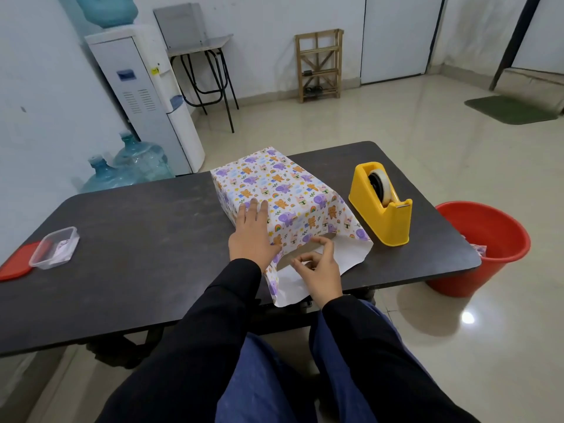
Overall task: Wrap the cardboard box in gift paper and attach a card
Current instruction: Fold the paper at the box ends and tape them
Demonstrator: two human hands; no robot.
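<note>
Cardboard box (301, 251), one, under gift paper (283, 190); left hand (251, 236) presses flat, right hand (320, 270) loosely curled, empty

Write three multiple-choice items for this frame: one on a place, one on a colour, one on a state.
1. Where is the tape dispenser?
A. on the floor
B. on the table, right of the wrapped box
C. on top of the box

2. What colour is the bucket?
A. red
B. blue
C. green

3. How is the near end of the gift paper?
A. taped shut
B. open, flaps unfolded
C. cut away

Answers:
1 B: it stands on the dark tabletop beside the box.
2 A: its wall and rim are red.
3 B: the white underside shows around a gap, while the left hand presses flat on top.
</note>
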